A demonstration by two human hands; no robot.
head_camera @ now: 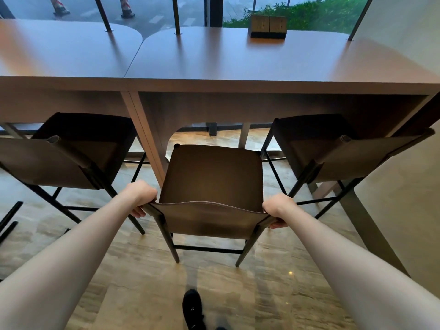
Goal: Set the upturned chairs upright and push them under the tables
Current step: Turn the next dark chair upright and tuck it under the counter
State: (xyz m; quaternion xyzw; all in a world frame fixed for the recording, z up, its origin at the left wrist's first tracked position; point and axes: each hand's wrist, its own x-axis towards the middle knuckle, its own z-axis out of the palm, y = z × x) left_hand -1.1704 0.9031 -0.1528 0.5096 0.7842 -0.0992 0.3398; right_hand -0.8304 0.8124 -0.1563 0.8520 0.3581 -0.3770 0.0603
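Note:
A brown chair (pixel 210 177) stands upright on its four legs in front of the long wooden table (pixel 238 60), its seat front at the table's edge. My left hand (pixel 140 198) grips the left top corner of its backrest. My right hand (pixel 278 209) grips the right top corner. Two more brown chairs stand upright at the table: one on the left (pixel 59 158) and one on the right (pixel 345 153), both with seats partly under the tabletop.
A second table (pixel 59 46) adjoins on the left. A small wooden box (pixel 267 26) sits on the far side of the tabletop by the window. A slanted table leg (pixel 147 139) stands left of the middle chair. My black shoe (pixel 192 308) is on the marble floor.

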